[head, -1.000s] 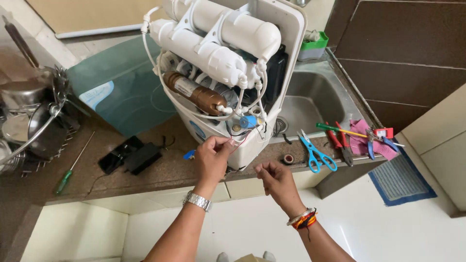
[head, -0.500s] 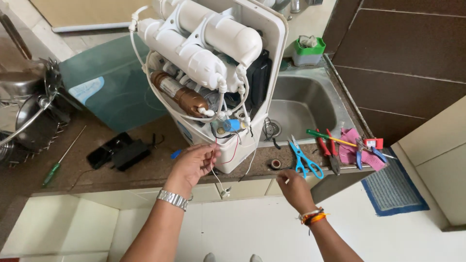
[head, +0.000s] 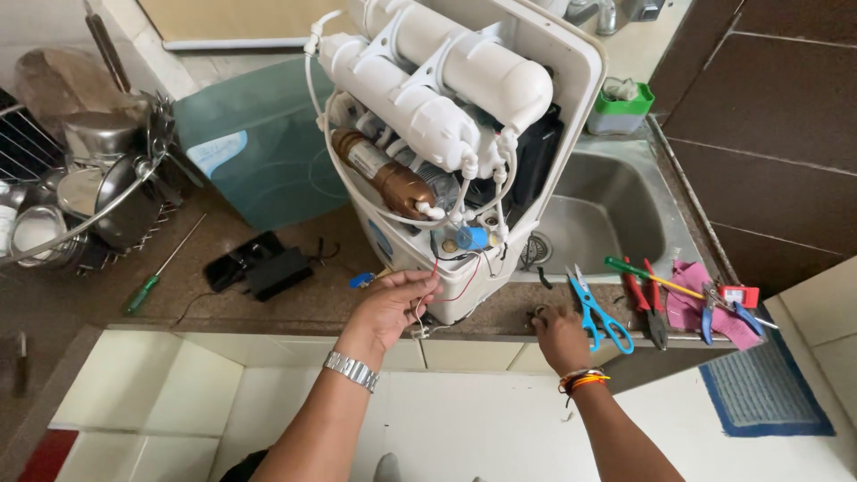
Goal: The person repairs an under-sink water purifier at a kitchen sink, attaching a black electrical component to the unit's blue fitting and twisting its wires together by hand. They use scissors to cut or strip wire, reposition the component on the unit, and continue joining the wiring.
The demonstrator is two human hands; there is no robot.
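A speckled brown stone counter (head: pixel 295 308) runs along a kitchen wall, with a steel sink (head: pixel 607 214) sunk into it at the right and a wire rack of steel pots (head: pixel 98 178) at the left.

Head view: an opened water purifier (head: pixel 455 152) stands at the counter's front edge beside the sink, its white plastic shell off the front so the smooth white filter cylinders, a coppery brown cartridge (head: pixel 388 178) and looping white tubes lie bare. The left hand (head: pixel 393 308) pinches thin red wires (head: pixel 455 286) between thumb and fingertips at the unit's lower front. The right hand (head: pixel 561 335) rests at the counter edge over a small dark ring-shaped part; its fingers curl down, and whether they grip it I cannot tell. By my judgement the work is midway: casing open, wiring loose, nothing closed up. Blue-handled scissors (head: pixel 598 312), red-handled pliers (head: pixel 647 299), a green screwdriver (head: pixel 161 272) and a black adapter (head: pixel 263 268) lie scattered about.
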